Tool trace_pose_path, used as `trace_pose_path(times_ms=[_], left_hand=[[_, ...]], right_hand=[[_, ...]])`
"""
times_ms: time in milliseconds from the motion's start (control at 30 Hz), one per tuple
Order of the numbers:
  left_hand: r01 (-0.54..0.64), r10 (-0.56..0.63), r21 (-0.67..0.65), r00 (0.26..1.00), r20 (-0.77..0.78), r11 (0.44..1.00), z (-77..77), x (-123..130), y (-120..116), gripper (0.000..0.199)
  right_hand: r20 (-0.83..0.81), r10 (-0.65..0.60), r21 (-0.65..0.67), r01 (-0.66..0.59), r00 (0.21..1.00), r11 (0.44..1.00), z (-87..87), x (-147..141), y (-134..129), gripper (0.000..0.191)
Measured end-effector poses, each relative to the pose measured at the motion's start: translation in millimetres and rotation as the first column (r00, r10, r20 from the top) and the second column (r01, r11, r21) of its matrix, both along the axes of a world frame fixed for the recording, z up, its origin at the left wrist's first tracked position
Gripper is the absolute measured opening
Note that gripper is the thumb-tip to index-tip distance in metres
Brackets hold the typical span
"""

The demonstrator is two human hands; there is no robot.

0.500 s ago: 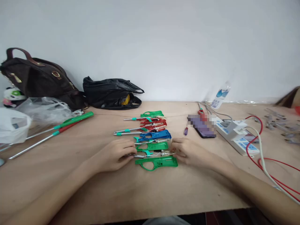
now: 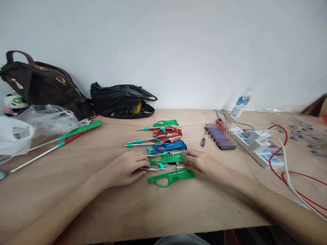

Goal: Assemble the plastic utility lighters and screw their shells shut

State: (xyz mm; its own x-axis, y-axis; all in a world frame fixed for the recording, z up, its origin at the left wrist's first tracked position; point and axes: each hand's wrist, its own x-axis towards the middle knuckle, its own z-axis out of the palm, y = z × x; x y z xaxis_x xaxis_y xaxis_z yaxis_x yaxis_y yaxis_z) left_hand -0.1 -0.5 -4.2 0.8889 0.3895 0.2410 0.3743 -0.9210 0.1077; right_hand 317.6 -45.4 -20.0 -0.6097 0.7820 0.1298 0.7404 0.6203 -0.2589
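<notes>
My left hand point(image 2: 126, 168) is closed round the metal tube point(image 2: 150, 169) of an opened long-nosed lighter. At the tube's other end, my right hand point(image 2: 201, 165) has its fingers curled at the clear fuel tank point(image 2: 181, 166); its fingertips are partly hidden. A turquoise trigger point(image 2: 162, 166) and thin white wires lie between the hands. Just in front is an empty green handle half point(image 2: 171, 177). Beyond my hands, a column of opened lighters includes another green handle half point(image 2: 170, 159), a blue handle half point(image 2: 170, 146) and red ones point(image 2: 176, 134).
A purple-handled screwdriver point(image 2: 202, 142), a phone point(image 2: 222, 137) and a white power strip point(image 2: 260, 153) with cables lie to the right. A water bottle point(image 2: 241, 102) leans on the wall. At left are whole lighters point(image 2: 81, 131), plastic bags point(image 2: 15, 136) and a dark bag point(image 2: 51, 85).
The lighter's inner parts and the nearest green handle half have shifted very slightly. Both hands stay nearly in place at the two ends of the lighter's inner parts.
</notes>
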Motion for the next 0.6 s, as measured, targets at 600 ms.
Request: trace_pose_path(times_ms=[600], left_hand=[[-0.048, 0.049, -0.012, 0.997, 0.054, 0.999, -3.6, 5.9, -6.2, 0.023]], right_hand=[[-0.103, -0.062, -0.065, 0.055, 0.993, 0.996, -6.3, -2.6, -6.2, 0.009]])
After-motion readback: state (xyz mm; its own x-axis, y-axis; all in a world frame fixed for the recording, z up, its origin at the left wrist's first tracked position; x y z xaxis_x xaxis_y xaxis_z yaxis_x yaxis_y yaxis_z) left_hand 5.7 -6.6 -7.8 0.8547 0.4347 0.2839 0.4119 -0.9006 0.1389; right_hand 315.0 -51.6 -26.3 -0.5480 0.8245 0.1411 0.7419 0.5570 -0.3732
